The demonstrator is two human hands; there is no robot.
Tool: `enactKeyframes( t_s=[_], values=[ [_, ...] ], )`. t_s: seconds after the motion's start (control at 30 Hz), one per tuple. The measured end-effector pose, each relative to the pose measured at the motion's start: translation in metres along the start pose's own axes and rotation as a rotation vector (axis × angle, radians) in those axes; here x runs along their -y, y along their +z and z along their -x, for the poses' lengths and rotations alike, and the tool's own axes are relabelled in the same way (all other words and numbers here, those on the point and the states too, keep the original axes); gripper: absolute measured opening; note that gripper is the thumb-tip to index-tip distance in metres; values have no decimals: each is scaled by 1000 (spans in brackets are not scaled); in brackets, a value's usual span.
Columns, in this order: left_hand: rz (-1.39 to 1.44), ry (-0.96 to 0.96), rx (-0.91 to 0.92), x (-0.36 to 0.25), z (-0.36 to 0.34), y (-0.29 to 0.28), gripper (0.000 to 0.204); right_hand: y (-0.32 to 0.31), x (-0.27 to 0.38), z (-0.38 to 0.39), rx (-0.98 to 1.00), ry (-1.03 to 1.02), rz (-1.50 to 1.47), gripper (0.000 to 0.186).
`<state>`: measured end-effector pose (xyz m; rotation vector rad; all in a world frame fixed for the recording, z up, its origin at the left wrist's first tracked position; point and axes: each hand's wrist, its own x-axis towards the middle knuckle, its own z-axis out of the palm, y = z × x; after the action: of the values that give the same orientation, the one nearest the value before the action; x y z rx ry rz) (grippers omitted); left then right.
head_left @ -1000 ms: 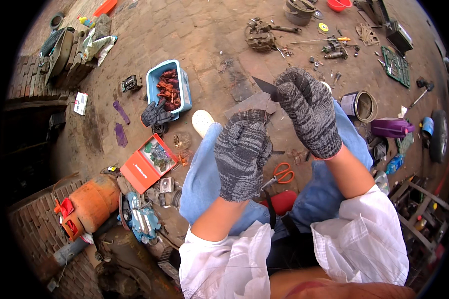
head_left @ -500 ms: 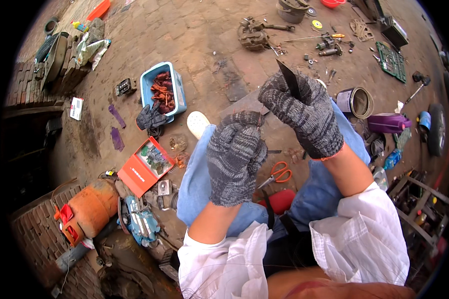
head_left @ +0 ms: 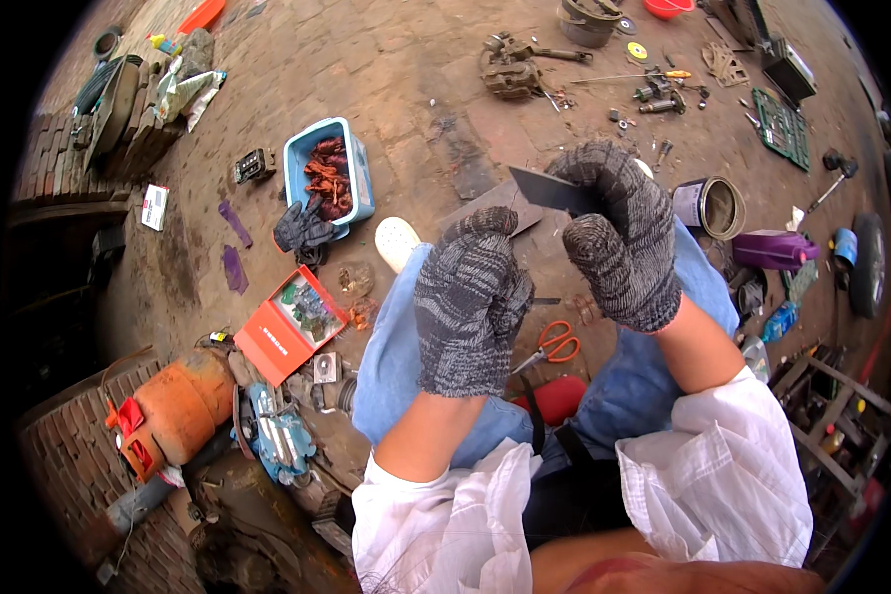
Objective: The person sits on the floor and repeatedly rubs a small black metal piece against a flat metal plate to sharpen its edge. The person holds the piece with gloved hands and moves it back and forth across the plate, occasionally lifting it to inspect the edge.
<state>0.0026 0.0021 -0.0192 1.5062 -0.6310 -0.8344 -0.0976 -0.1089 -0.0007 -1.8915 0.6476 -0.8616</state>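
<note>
Both my hands wear dark grey knitted gloves and are raised over my lap. My right hand (head_left: 629,243) grips a thin dark flat blade-like strip (head_left: 544,189) between thumb and fingers, its free end pointing left toward the other hand. My left hand (head_left: 473,307) is closed, back of the glove upward. Whatever its fingers hold, if anything, is hidden. The strip and the left fingertips are a short way apart. Beneath the hands, scissors (head_left: 556,346) with orange handles lie between my legs, near a small dark strip (head_left: 546,301).
To the left stand a light blue basin (head_left: 366,188) of reddish-brown wire-like bundles, a spare glove (head_left: 302,230) at its corner, a red box (head_left: 272,342) and an orange gas cylinder (head_left: 183,406). Rightward are an open can (head_left: 690,206), a purple jug (head_left: 770,249) and a green tool case (head_left: 782,129).
My right hand has lowered slightly and turned, so the dark strip swings from pointing steeply up to lying nearly level, pointing left. My left hand has barely moved.
</note>
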Motion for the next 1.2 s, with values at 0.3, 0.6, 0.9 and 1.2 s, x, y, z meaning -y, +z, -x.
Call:
enactKeyframes(
  t_s=[0.3,0.6,0.9,1.2],
  values=[
    [516,-242,22,0,2,-5,27,10,6,2,201,-10,159,25],
    [472,-232,23,2,1,-5,30,11,3,3,210,9,161,26],
    [296,-164,-49,4,4,-4,32,15,10,7,148,81,90,26],
    [809,-207,11,2,6,-2,29,20,12,7,150,156,21,25]
  ],
)
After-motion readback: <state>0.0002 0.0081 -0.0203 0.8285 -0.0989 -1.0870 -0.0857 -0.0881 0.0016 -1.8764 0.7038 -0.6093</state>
